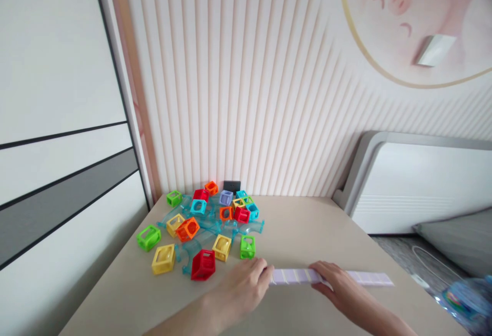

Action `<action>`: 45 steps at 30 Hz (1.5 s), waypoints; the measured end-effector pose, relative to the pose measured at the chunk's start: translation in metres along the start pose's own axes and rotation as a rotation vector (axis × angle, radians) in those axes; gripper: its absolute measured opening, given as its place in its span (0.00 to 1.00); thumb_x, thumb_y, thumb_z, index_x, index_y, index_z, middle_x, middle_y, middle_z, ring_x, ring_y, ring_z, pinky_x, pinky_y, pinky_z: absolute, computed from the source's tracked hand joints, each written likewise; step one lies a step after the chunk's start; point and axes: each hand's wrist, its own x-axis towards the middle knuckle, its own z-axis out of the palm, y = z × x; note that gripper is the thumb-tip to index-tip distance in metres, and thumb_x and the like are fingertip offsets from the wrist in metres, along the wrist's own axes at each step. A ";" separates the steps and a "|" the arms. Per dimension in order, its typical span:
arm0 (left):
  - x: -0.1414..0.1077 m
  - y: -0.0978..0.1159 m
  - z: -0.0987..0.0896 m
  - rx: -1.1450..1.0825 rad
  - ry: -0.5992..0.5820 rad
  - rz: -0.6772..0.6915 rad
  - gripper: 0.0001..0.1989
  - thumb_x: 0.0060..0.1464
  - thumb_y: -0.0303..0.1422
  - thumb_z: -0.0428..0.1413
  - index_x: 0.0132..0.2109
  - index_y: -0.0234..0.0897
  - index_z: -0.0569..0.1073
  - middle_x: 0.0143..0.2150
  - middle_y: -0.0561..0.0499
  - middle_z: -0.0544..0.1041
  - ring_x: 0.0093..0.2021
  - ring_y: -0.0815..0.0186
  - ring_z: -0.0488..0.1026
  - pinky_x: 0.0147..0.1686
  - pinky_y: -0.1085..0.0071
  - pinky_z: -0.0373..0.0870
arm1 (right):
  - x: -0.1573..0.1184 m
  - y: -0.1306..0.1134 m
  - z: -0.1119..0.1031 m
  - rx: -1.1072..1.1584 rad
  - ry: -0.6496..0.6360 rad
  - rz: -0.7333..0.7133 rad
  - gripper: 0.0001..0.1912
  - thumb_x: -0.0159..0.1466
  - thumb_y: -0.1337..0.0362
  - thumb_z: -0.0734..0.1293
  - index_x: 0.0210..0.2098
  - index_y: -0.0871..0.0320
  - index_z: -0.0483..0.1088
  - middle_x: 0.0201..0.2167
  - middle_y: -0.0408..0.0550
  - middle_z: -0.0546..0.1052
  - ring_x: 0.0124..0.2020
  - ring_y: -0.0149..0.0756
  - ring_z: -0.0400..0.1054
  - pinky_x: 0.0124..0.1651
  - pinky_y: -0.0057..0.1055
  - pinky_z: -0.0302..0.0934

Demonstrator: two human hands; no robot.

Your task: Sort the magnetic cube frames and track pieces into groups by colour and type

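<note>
A long flat lilac strip with pale cross lines lies across the front part of the beige table. My left hand has its fingers curled over the strip's left end. Farther right, my right hand grips the strip around its middle, thumb on the near side, and the right end sticks out beyond it. Just behind my left hand stands a green cube frame. A red cube frame and a yellow one are to its left.
Several coloured cube frames and clear blue track pieces spread over the table's left side. A black socket is on the ribbed wall behind. At the right are a bed headboard, a grey pillow and a clear plastic bag.
</note>
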 end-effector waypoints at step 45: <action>0.010 -0.115 -0.149 0.185 0.546 -0.582 0.16 0.66 0.36 0.51 0.57 0.35 0.70 0.49 0.41 0.80 0.48 0.53 0.79 0.44 0.61 0.75 | 0.175 -0.175 -0.065 -0.274 0.570 -0.220 0.18 0.74 0.51 0.54 0.38 0.54 0.67 0.27 0.46 0.78 0.22 0.37 0.71 0.24 0.29 0.41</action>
